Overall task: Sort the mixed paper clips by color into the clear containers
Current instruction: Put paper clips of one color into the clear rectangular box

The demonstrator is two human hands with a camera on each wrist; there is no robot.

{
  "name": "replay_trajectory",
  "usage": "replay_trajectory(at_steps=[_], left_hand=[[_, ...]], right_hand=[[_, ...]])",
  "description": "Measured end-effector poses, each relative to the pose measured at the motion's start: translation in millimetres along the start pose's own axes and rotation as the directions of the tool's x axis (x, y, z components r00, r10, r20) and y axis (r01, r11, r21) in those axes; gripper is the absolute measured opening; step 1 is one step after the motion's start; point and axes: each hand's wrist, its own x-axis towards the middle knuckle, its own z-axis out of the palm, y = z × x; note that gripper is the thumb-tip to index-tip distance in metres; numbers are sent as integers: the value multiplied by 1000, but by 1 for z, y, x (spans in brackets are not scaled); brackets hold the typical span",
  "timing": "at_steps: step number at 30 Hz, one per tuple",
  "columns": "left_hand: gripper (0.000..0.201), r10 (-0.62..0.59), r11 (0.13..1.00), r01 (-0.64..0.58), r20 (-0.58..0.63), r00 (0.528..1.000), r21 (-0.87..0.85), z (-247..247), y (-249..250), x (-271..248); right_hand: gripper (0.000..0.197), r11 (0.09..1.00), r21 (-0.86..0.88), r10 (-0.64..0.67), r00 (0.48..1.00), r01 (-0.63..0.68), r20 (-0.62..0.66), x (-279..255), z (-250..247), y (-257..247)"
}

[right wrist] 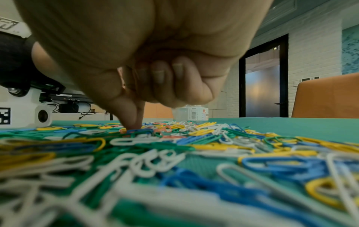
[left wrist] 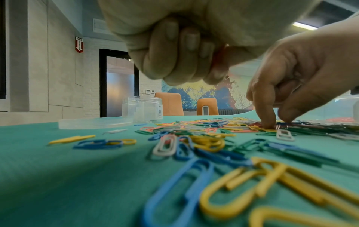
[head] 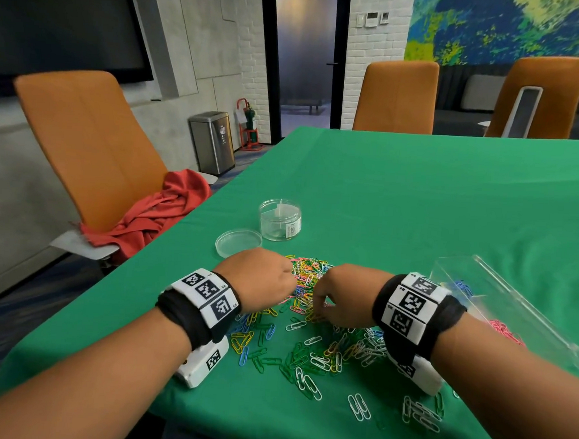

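paper clips (head: 310,307) lying mixed near the worktop's (head: 416,199) near edge | you are pressing right hand (head: 344,297) fingers (right wrist: 134,118) onto the pile, pinch hidden; left hand (head: 261,278) curled, something reddish inside, unclear | clips light, stiff, slippery, tangling: pinch one loop | round clear container (head: 280,220) standing farther from the near edge

The surface (head: 416,199) wears a plain green cloth. The paper clips (head: 309,327) strewn on it are yellow, blue, green, white and pink. A separate pink heap (head: 505,331) and a few blue clips (head: 462,287) show through the clear box (head: 512,298). The round jar (head: 279,219) is clear with a white barcode label; its lid (head: 238,242) is clear too. Both wristbands (head: 207,297) are black with white panels of black square markers. The chairs (head: 84,134) are orange, one draped with a red cloth (head: 154,212).
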Motion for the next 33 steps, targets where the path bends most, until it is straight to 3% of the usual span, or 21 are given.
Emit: replay_trajectory(at_steps=[8, 14, 20, 24, 29, 33], left_hand=[[32, -9, 1000, 8, -45, 999, -22, -2, 1, 1], [46, 28, 1000, -28, -74, 997, 0, 1, -2, 3], [40, 31, 995, -34, -30, 999, -99, 9, -6, 8], [21, 53, 963, -44, 26, 998, -265, 12, -9, 8], [26, 143, 973, -113, 142, 980, -200, 7, 1, 4], [30, 154, 977, -129, 137, 979, -171, 5, 1, 3]], right_hand=[[11, 999, -32, -41, 999, 41, -1, -1, 0, -2], [2, 997, 58, -39, 999, 41, -32, -4, -2, 1], [24, 976, 215, -6, 997, 22, -75, -6, -9, 3], [26, 972, 233, -10, 996, 29, -83, -8, -9, 1], [28, 980, 197, 0, 996, 18, -92, -6, -8, 1], [42, 980, 199, 2, 995, 18, -98, -6, -9, 1]])
